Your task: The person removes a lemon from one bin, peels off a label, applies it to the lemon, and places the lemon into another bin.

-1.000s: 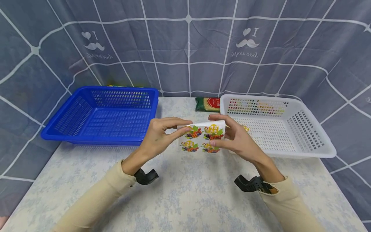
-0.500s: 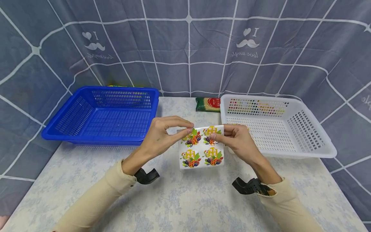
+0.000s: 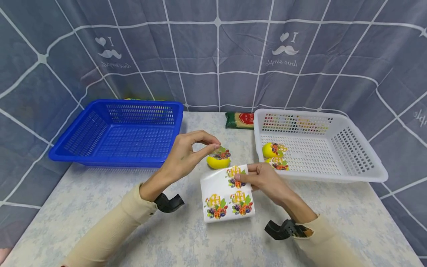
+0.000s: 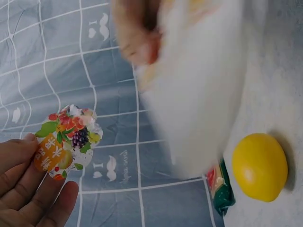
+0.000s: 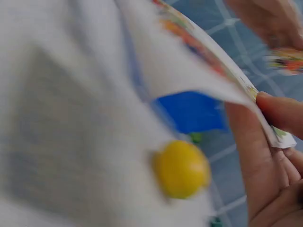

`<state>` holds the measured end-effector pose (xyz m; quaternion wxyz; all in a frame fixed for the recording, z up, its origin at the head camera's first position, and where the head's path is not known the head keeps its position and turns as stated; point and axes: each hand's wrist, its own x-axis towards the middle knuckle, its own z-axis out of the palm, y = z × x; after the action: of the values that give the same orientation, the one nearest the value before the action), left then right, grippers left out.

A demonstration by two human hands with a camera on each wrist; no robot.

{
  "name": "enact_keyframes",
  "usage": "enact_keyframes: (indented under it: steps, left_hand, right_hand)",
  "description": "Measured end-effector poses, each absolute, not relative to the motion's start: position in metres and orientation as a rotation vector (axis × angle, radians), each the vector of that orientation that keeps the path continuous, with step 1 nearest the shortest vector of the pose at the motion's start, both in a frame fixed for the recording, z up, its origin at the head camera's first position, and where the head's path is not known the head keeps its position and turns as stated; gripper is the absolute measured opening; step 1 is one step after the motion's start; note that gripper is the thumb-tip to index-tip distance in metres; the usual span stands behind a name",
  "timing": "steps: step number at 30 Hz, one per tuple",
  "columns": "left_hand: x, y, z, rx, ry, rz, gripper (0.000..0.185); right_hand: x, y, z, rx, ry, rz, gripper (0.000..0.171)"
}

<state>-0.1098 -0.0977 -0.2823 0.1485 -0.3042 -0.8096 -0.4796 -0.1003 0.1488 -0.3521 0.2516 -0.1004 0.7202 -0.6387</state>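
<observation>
My left hand (image 3: 188,152) pinches a single clear-edged sticker (image 4: 71,142) printed with fruit, between thumb and fingertips. In the head view the sticker appears in front of a yellow lemon (image 3: 217,163) on the table. The left wrist view shows that lemon's bare yellow surface, apart from the sticker. My right hand (image 3: 270,182) grips the right edge of a white sticker sheet (image 3: 213,185), thumb on the printed face. Three fruit stickers show on the sheet, and its upper left is blank. The sheet tilts below the lemon and is blurred in both wrist views.
A white perforated basket (image 3: 337,177) at right holds two yellow lemons (image 3: 267,150) bearing fruit stickers. On the left stands a blue basket (image 3: 110,160). A green packet (image 3: 238,120) lies at the back, beside the white basket. A grey checked curtain (image 3: 200,48) hangs behind the table.
The upper left sticker has come off the sheet into my left hand. My right hand has lowered the sheet toward me, uncovering the lemon on the table and those in the white basket.
</observation>
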Motion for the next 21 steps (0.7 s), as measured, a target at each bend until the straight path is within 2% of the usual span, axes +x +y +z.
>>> enact_keyframes:
  steps: [6, 10, 17, 21]
  left_hand:
    - [-0.111, -0.099, -0.284, -0.837, -2.384, -1.39, 0.008]
    - [-0.112, -0.1, -0.286, -0.837, -2.397, -1.388, 0.007]
    - [-0.111, -0.1, -0.287, -0.826, -2.422, -1.369, 0.007]
    - [-0.111, -0.101, -0.288, -0.816, -2.441, -1.362, 0.006]
  right_hand:
    - [-0.084, 0.135, -0.391, -0.242, 1.914, -1.639, 0.032]
    - [-0.08, 0.129, -0.402, -0.317, 2.136, -1.482, 0.034]
    - [-0.078, 0.123, -0.392, -0.342, 2.654, -0.973, 0.062]
    - [-0.091, 0.118, -0.385, -0.385, 2.737, -0.955, 0.072]
